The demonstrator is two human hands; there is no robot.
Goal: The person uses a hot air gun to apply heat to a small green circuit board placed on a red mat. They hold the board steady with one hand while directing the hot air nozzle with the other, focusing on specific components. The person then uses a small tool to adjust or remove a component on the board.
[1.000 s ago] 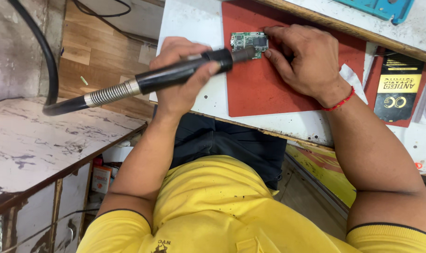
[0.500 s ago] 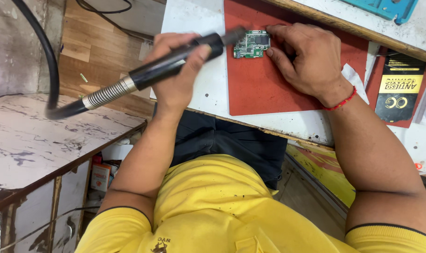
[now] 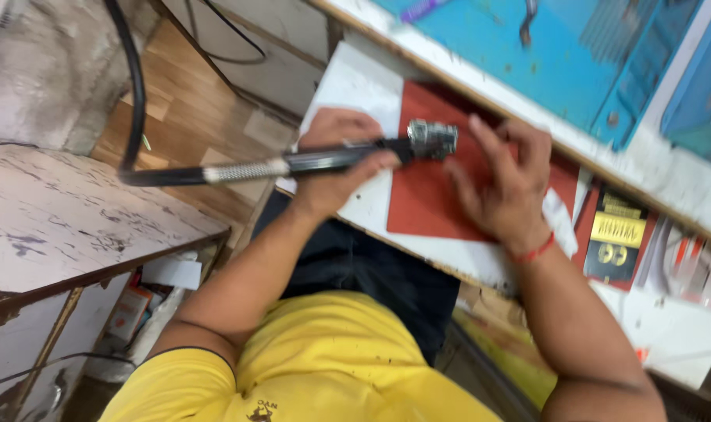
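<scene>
My left hand (image 3: 341, 160) grips a black handpiece (image 3: 332, 160) with a coiled metal collar and a thick black hose (image 3: 137, 101) that loops off to the left. Its metal tip (image 3: 432, 139) hovers over a red mat (image 3: 434, 199) on the white bench top. My right hand (image 3: 500, 180) rests on the mat with fingers spread, just right of the tip. The small circuit board cannot be made out in this blurred frame; the tip and my hand hide that spot.
A blue tray (image 3: 574, 55) with small tools lies beyond the mat. A black and yellow packet (image 3: 615, 242) sits to the right, with papers (image 3: 668, 320) past it. A worn white side table (image 3: 66, 219) stands at the left.
The camera view has shifted and tilted, blurring the picture. The handpiece tip has moved over the spot where the circuit board lay, and my right hand's fingers have spread flatter.
</scene>
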